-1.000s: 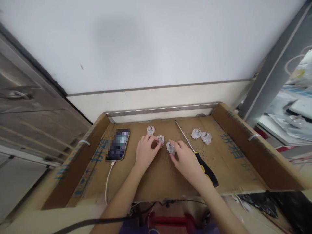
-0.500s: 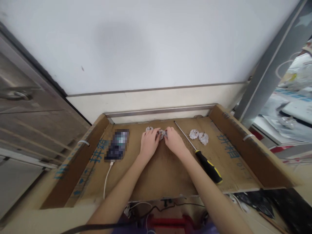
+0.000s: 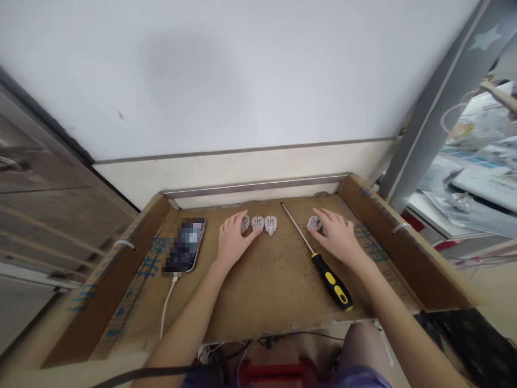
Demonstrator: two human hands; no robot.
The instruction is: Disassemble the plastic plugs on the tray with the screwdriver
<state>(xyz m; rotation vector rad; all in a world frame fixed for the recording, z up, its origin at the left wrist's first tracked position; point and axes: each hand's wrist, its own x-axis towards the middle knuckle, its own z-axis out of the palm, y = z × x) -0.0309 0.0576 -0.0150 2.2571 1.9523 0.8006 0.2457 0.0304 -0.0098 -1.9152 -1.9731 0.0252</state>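
Three clear plastic electrical plugs lie in a row near the middle of the cardboard, metal pins up: a right-hand plug (image 3: 270, 224), a middle plug (image 3: 257, 222) and a left plug (image 3: 245, 223) partly covered by fingers. My left hand (image 3: 237, 237) rests around the left end of that row, thumb and fingers apart, the thumb tip at the middle plug. Farther right, my right hand (image 3: 338, 231) has its thumb and fingers around another clear plug (image 3: 314, 222). Part of one more clear piece shows under that hand, mostly hidden.
A long screwdriver (image 3: 332, 281) with a black and yellow handle lies left of my right hand. A phone (image 3: 186, 245) with a white cable (image 3: 165, 310) lies at the left. Raised cardboard flaps (image 3: 407, 253) border the sides, and a white wall (image 3: 250, 81) stands behind.
My right hand has left the middle row and moved right to the plugs beyond the screwdriver. The left hand has opened somewhat, and the plugs in the row now show more.
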